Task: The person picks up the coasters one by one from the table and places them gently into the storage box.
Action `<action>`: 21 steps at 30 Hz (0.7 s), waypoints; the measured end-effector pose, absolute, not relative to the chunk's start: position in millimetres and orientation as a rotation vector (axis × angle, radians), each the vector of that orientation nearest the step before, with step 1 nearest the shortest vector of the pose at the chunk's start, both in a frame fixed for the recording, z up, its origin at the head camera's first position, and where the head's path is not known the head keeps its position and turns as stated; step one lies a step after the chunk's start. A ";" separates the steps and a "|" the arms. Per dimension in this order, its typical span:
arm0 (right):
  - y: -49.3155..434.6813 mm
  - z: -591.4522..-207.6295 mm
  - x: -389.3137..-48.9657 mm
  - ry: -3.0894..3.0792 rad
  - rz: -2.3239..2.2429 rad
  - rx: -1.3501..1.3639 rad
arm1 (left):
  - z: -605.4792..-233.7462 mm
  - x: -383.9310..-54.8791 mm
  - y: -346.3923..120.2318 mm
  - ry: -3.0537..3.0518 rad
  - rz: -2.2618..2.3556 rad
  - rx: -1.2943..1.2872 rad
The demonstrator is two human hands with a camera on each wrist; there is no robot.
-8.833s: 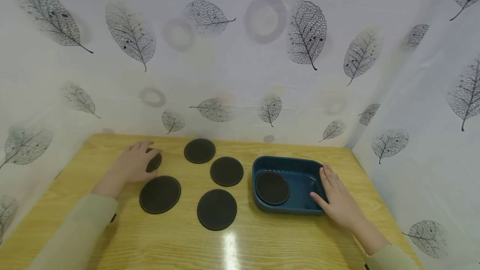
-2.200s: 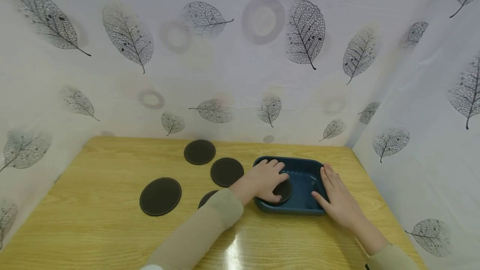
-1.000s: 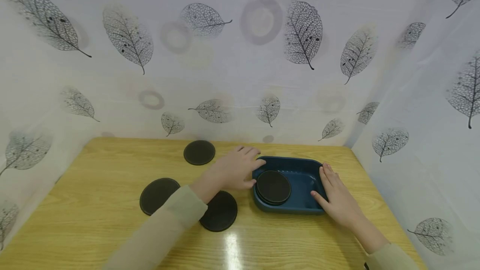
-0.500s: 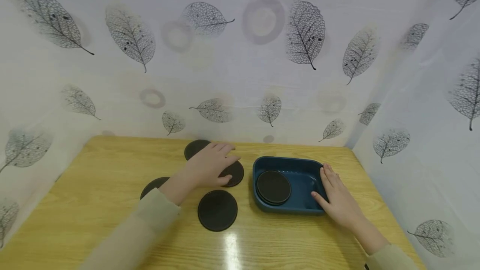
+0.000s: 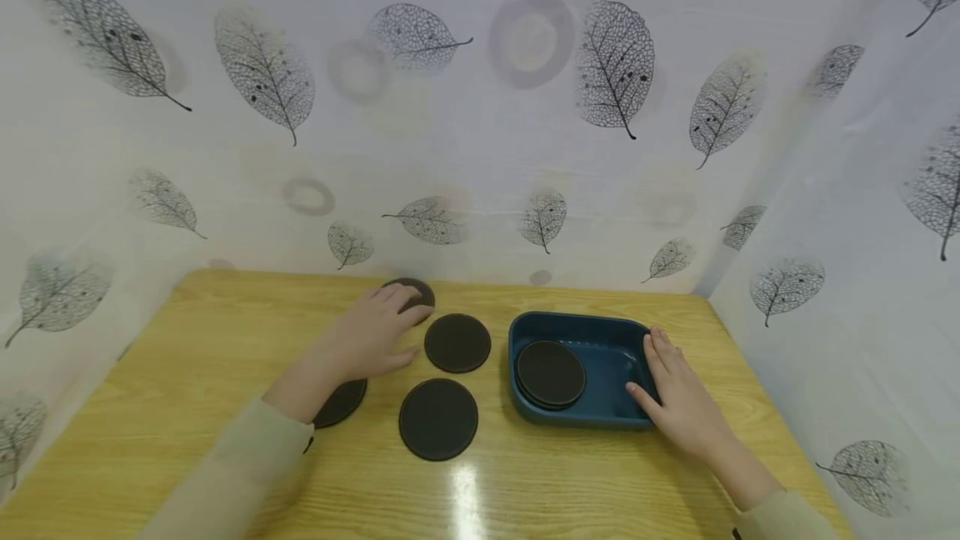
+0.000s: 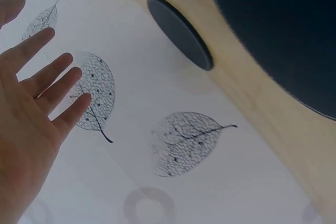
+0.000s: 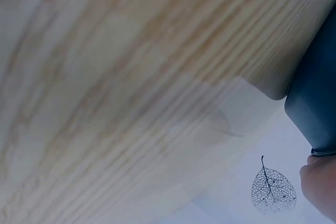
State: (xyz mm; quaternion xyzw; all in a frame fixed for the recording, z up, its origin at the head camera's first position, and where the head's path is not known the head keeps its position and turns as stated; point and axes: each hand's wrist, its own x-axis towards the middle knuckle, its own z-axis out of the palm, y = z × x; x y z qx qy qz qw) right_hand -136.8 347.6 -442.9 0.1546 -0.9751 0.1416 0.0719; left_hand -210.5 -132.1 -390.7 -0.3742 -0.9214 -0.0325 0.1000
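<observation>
My left hand (image 5: 363, 332) hovers over the table with fingers spread, holding nothing. Its fingertips overlap the back black round coaster (image 5: 420, 297) in the head view, and the wrist partly hides the left coaster (image 5: 347, 402). Two more coasters lie flat to the right: a middle coaster (image 5: 457, 343) and a front coaster (image 5: 438, 420). Stacked coasters (image 5: 551, 373) sit in the left part of a dark blue rectangular container (image 5: 585, 419). My right hand (image 5: 682, 402) rests on the container's right rim, fingers straight, thumb inside. The left wrist view shows the spread left hand (image 6: 37, 103).
The wood-grain table (image 5: 562, 490) carries everything. A white leaf-print cloth (image 5: 480, 148) stands behind the table's back edge, and another side of it closes off the right. The container takes up the right part of the tabletop.
A coaster from the back left has been put in the container on top of the first. My left hand has since let go and swung back left, passing over the middle coaster. My right hand stays put.
</observation>
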 end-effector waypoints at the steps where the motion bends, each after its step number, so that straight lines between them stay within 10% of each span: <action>1: 347.5 -442.6 -136.8 -2.933 0.421 0.462 | -392.0 -209.3 -135.6 -2.721 -0.103 -1.100; 21: 348.2 -444.8 -137.2 -2.915 0.402 0.473 | -431.2 -187.1 -196.0 -2.761 -0.225 -0.940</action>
